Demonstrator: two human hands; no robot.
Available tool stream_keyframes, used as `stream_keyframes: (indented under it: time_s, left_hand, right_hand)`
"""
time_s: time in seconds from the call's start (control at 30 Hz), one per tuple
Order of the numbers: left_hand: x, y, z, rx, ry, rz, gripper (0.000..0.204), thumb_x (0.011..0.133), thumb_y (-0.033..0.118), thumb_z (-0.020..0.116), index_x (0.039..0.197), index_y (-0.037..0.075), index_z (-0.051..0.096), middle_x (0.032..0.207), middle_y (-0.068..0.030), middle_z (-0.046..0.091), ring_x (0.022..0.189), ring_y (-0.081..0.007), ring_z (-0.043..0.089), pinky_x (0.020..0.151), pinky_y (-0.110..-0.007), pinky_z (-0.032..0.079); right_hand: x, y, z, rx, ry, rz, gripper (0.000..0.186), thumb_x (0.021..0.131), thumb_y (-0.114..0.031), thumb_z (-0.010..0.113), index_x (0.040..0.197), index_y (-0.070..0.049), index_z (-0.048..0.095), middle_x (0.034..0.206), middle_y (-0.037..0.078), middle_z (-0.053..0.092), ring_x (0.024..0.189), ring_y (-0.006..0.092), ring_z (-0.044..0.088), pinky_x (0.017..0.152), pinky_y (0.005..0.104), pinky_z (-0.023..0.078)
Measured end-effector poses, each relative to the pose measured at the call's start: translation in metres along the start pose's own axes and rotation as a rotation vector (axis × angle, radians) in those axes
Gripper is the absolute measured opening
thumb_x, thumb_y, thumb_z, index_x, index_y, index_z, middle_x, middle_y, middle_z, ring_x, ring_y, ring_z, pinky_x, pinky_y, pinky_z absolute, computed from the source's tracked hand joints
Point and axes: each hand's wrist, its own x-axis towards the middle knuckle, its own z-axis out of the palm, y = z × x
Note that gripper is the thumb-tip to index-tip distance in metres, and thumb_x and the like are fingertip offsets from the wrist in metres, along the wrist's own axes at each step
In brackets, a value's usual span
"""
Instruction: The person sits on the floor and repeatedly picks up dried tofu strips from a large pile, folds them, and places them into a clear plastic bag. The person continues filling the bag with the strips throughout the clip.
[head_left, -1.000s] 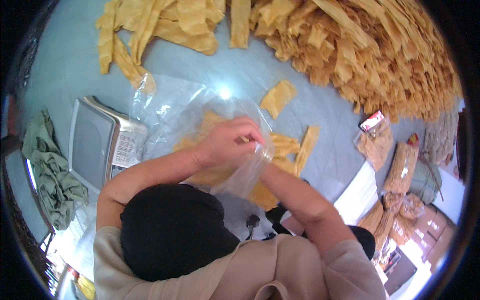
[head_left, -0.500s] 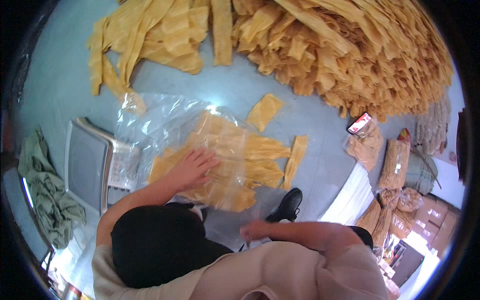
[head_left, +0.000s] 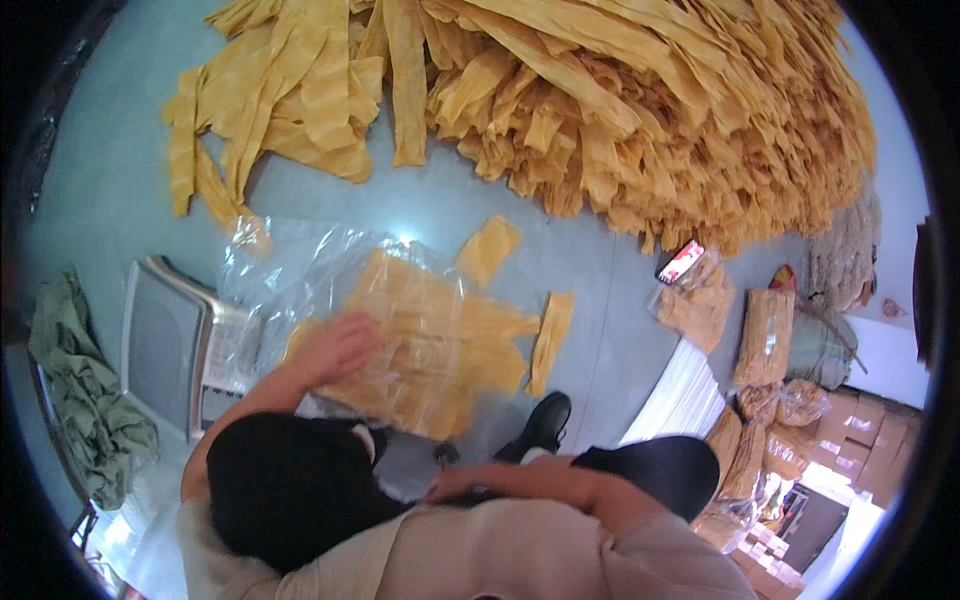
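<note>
A clear plastic bag [head_left: 300, 262] lies on the floor before me, with flat yellow dried sheets [head_left: 415, 340], much like tofu skin, inside it. Their ends stick out at the bag's right side. My left hand [head_left: 345, 345] rests on the left part of the bag, fingers stretched out. Close to my lap, my right hand [head_left: 455, 485] is closed; what it holds is hidden. A small dark object [head_left: 445, 455] shows just beyond it, too blurred to name. Two loose yellow pieces, a short one [head_left: 489, 250] and a narrow strip [head_left: 549, 343], lie beyond and right of the bag.
A scale [head_left: 165, 345] stands left of the bag, beside green cloth [head_left: 85, 390]. A big heap of yellow sheets [head_left: 660, 120] fills the far right, with a smaller pile [head_left: 300, 90] at far left. A phone [head_left: 682, 262] lies on a bagged bundle [head_left: 700, 310]. Cartons [head_left: 860, 440] stand at right.
My left hand has slid left over the bag, off the middle of the sheets. The right hand stays low near my lap, slightly further left. The whole view has shifted a little.
</note>
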Motion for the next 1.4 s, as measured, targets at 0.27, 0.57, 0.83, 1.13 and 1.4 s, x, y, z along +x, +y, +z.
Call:
stream_keyframes:
  time_s: [0.27,0.57,0.83,1.13,1.4]
  left_hand:
    - [-0.059,0.026,-0.043,-0.958,0.147,-1.049,0.034,0.091,0.034,0.058,0.101,0.002,0.064,0.089,-0.0080,0.066,0.084,-0.0126,0.061,0.072,-0.031,0.050]
    - [-0.081,-0.001,0.054,-1.129,0.073,-1.508,0.041,0.091,0.041,0.056,0.112,0.005,0.058,0.101,-0.0064,0.063,0.087,-0.0167,0.062,0.071,-0.031,0.051]
    - [-0.046,-0.026,0.059,-1.189,0.207,-1.394,0.063,0.087,0.046,0.060,0.129,0.002,0.043,0.116,-0.0121,0.057,0.097,-0.0238,0.062,0.080,-0.035,0.053]
    - [-0.029,-0.014,0.048,-1.497,0.259,-1.575,0.087,0.082,0.050,0.065,0.144,0.006,0.022,0.146,-0.0178,0.026,0.128,-0.0402,0.035,0.096,-0.053,0.043]
    - [-0.019,-0.006,0.057,-1.857,0.524,-1.559,0.093,0.079,0.058,0.065,0.145,0.013,0.016,0.145,-0.0190,0.023,0.127,-0.0421,0.036,0.097,-0.056,0.041]
  right_hand:
    - [0.042,0.043,-0.045,0.388,0.279,0.167,0.069,0.077,-0.057,0.062,0.127,-0.010,0.052,0.122,0.014,0.054,0.107,0.0267,0.055,0.083,0.0440,0.049]
    - [0.064,0.044,-0.069,0.976,0.753,-0.147,0.087,0.077,-0.057,0.066,0.141,-0.008,0.033,0.142,0.016,0.038,0.123,0.0339,0.044,0.089,0.0485,0.046]
    - [0.006,0.002,-0.173,0.258,1.243,-0.157,0.049,0.074,-0.044,0.067,0.103,-0.004,0.066,0.095,0.013,0.067,0.084,0.0225,0.063,0.070,0.0343,0.049]
    - [-0.131,0.074,-0.275,0.459,2.168,-0.239,0.053,0.074,-0.038,0.068,0.116,-0.007,0.060,0.111,0.021,0.062,0.098,0.0318,0.061,0.083,0.0399,0.048]
    - [-0.114,0.018,-0.321,-0.103,1.774,-0.078,0.054,0.067,-0.019,0.072,0.119,-0.014,0.057,0.122,0.021,0.049,0.108,0.0345,0.053,0.094,0.0387,0.045]
